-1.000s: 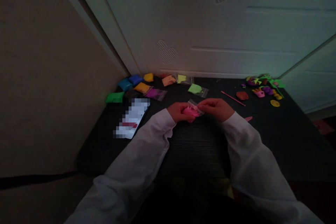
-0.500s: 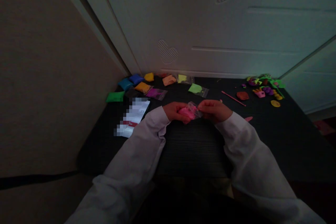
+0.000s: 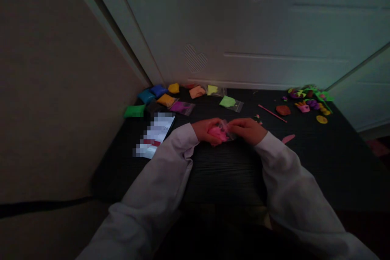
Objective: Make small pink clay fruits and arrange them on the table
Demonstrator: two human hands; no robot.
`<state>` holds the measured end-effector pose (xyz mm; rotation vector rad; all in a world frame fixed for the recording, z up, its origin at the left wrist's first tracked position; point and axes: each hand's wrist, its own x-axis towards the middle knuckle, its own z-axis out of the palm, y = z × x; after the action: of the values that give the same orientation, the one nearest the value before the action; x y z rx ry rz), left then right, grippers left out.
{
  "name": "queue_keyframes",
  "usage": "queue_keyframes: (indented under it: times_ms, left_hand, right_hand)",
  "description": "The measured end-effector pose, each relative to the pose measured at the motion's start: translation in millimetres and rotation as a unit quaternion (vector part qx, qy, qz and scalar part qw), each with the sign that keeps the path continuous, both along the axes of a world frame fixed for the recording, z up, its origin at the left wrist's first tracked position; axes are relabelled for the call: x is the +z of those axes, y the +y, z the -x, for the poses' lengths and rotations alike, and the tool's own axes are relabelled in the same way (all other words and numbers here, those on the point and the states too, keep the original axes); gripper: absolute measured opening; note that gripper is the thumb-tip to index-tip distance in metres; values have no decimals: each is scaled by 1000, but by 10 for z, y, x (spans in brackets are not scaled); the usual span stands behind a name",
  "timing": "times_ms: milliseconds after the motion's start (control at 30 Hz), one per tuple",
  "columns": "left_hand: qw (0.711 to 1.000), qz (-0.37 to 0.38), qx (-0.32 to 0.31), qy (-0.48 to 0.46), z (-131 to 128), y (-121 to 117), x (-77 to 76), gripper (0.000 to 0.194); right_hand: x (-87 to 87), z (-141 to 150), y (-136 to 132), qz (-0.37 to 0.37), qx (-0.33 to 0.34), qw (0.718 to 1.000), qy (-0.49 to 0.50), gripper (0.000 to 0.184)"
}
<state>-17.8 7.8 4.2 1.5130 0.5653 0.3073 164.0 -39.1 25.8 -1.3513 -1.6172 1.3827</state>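
Pink-filled, a plastic bag point(image 3: 217, 133) is held mid-frame, over the dark table point(image 3: 225, 178). The left hand point(image 3: 206, 129) grasps its bulging end, probably to steady it, while the right hand point(image 3: 249, 130) pinches the clear edge — though dimness blurs the exact grip. The bag's long axis runs roughly left to right — clear end pointing rightward.

A lit phone point(image 3: 158, 130) lies on the dark table point(image 3: 228, 174) before white panelling point(image 3: 219, 24).
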Motion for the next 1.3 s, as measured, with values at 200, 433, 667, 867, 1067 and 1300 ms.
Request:
queue_keyframes:
  times_ms: [200,433,667,867,1067,1300]
  left_hand:
    - [1000,-7,-11,10,-5,10,7,50]
    - [1000,10,-7,14,-14,-6,6,45]
    - [998,40,-30,31,-21,-9,12,43]
    - [998,34,-33,40,-13,5,-24,44]
    - [999,10,-12,43,-10,-5,-4,44]
    - [999,4,-12,47,-18,-7,26,43]
  right_hand:
    - [-32,-30,12,46,8,999,26,20]
    - [-30,-18,10,68,22,997,33,20]
    - [-74,18,8,45,23,999,18,18]
    - [-93,1,19,24,15,1000,-8,24]
    - [4,0,11,16,31,999,18,26]
    - [-53,41,9,7,-15,1000,-12,23]
